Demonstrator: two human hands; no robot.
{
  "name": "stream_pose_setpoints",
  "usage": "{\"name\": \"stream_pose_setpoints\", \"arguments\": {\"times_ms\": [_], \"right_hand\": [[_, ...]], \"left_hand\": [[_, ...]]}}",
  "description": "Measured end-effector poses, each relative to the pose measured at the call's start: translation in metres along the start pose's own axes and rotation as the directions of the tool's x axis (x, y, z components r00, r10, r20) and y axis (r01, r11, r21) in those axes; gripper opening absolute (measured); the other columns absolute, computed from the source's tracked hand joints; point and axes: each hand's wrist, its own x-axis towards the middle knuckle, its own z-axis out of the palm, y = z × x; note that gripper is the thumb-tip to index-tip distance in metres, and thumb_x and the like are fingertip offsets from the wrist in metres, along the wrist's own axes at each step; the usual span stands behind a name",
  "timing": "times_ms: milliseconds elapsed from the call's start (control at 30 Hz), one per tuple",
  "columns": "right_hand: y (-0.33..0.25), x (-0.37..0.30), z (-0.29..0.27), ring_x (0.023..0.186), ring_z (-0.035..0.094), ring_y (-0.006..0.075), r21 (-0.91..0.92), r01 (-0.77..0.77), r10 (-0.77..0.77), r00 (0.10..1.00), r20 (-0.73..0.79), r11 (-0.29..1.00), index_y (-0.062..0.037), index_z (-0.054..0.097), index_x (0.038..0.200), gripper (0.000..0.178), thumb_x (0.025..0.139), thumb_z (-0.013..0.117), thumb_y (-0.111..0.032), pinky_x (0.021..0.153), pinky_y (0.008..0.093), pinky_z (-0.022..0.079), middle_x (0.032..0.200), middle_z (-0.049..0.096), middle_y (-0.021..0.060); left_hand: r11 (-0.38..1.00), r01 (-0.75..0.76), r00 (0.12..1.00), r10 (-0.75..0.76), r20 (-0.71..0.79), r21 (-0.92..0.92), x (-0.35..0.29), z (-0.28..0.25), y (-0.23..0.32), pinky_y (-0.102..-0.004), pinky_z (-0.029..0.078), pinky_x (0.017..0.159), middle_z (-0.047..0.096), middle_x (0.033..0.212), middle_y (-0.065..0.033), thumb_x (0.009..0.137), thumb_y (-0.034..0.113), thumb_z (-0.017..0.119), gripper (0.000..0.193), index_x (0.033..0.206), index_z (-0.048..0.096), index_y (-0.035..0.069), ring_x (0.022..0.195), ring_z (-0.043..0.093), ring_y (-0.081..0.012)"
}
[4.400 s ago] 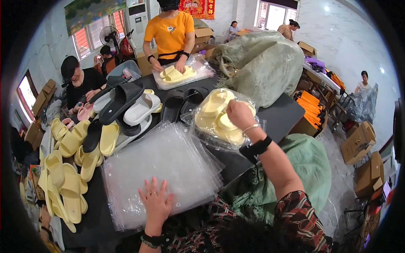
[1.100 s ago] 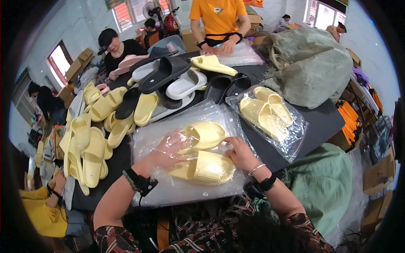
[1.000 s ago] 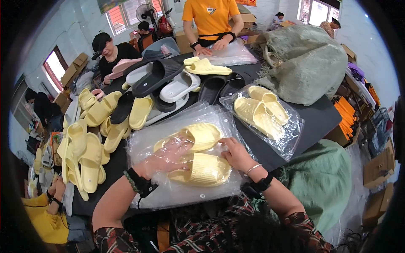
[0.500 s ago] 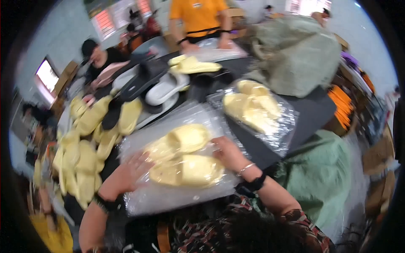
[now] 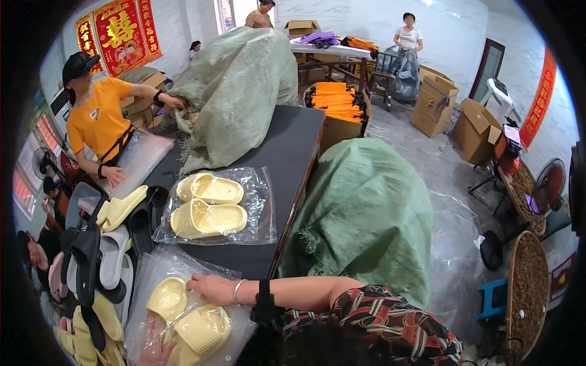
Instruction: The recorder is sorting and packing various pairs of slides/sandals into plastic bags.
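Note:
A pair of pale yellow slippers (image 5: 202,329) lies in a clear plastic bag (image 5: 241,317) at the near end of the table, on a stack of clear bags. My right hand (image 5: 210,288) is closed on the bag's film beside the slippers, fingertips curled at its upper part. My left hand (image 5: 155,349) is at the heel end of the slippers, seen partly through the film; its fingers are largely hidden. Just beyond lies another bagged yellow pair (image 5: 210,207), sole down on the dark table (image 5: 293,137).
Loose slippers in yellow, white and black (image 5: 113,259) crowd the left. A large grey-green sack (image 5: 235,91) sits on the table's far end; a green sack (image 5: 372,213) stands right of it. Across the table, a person in orange (image 5: 101,110) touches a flat stack of clear bags (image 5: 143,155).
My view has swung to the right, so the slippers and hands now sit lower left. My right hand stays at the bag. The person in orange now reaches one hand to the grey-green sack.

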Motion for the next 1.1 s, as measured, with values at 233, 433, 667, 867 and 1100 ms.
{"name": "stream_pose_setpoints", "arguments": {"times_ms": [233, 433, 667, 867, 1100], "right_hand": [[-0.008, -0.001, -0.002, 0.100, 0.061, 0.0436, 0.020, 0.011, -0.011, 1.000, 0.006, 1.000, -0.0045, 0.052, 0.123, 0.048, 0.076, 0.066, 0.001, 0.086, 0.0496, 0.049, 0.116, 0.053, 0.0215], [0.004, 0.004, 0.004, 0.105, 0.061, 0.0398, -0.020, -0.054, 0.054, 0.998, 0.015, 0.998, -0.0051, 0.054, 0.122, 0.046, 0.078, 0.065, -0.003, 0.092, 0.0459, 0.050, 0.113, 0.060, 0.0193], [0.001, -0.002, -0.015, 0.106, 0.060, 0.0410, 0.002, 0.002, -0.002, 0.999, -0.041, 1.000, -0.0063, 0.058, 0.123, 0.043, 0.080, 0.062, 0.000, 0.095, 0.0439, 0.049, 0.115, 0.061, 0.0225], [-0.018, 0.006, -0.021, 0.100, 0.062, 0.0423, -0.024, 0.031, -0.031, 0.999, -0.023, 0.999, -0.0035, 0.058, 0.121, 0.040, 0.081, 0.062, 0.002, 0.090, 0.0435, 0.051, 0.113, 0.060, 0.0235], [-0.021, 0.014, -0.032, 0.093, 0.064, 0.0366, -0.036, 0.018, -0.021, 0.995, -0.098, 0.999, -0.0039, 0.058, 0.122, 0.043, 0.081, 0.067, 0.004, 0.083, 0.0412, 0.053, 0.109, 0.060, 0.0200]], "left_hand": [[0.974, 0.026, 0.995, -0.047, -0.089, -0.223, 0.041, 0.032, -0.011, -0.0524, 0.039, 0.108, 0.058, 0.130, -0.0206, 0.078, 0.022, 0.072, 0.052, 0.125, 0.059, 0.004, 0.126, 0.051, -0.0400], [0.873, 0.213, 0.949, -0.291, -0.119, -0.438, -0.009, 0.069, -0.005, -0.0537, 0.038, 0.108, 0.062, 0.125, -0.0200, 0.079, 0.024, 0.069, 0.044, 0.118, 0.065, 0.004, 0.123, 0.054, -0.0400], [0.934, 0.353, 0.887, -0.352, -0.298, -0.051, -0.097, 0.015, 0.053, -0.0515, 0.039, 0.107, 0.067, 0.113, -0.0158, 0.076, 0.012, 0.062, 0.032, 0.106, 0.070, 0.005, 0.115, 0.057, -0.0393], [0.840, 0.543, 0.770, -0.499, -0.398, -0.002, -0.212, 0.021, 0.067, -0.0515, 0.036, 0.110, 0.065, 0.107, -0.0164, 0.066, 0.006, 0.063, 0.021, 0.086, 0.065, 0.002, 0.117, 0.052, -0.0410], [0.599, 0.801, 0.461, -0.610, -0.645, 0.005, -0.283, -0.016, 0.079, -0.0504, 0.037, 0.109, 0.054, 0.081, -0.0164, 0.072, -0.001, 0.060, 0.011, 0.074, 0.050, 0.001, 0.093, 0.053, -0.0399]]}}
